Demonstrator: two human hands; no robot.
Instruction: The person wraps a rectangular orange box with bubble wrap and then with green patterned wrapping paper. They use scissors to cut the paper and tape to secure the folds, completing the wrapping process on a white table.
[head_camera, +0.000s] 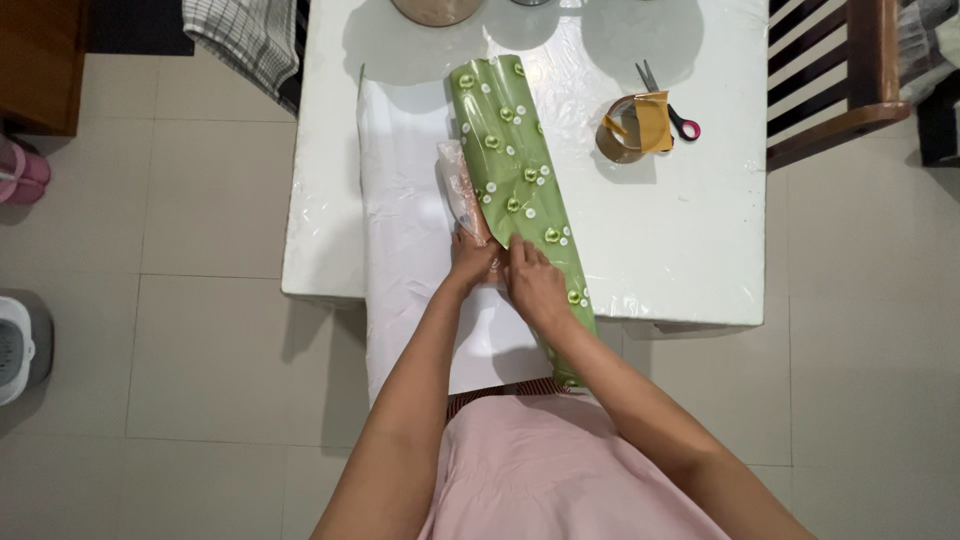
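Home room, tiled floor (200, 330), white table (700, 250), wooden chair (850, 90)

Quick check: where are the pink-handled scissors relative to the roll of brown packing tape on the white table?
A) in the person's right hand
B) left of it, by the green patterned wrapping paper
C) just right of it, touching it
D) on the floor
C: the pink-handled scissors lie against the right side of the roll of brown packing tape on the white table, away from both hands.
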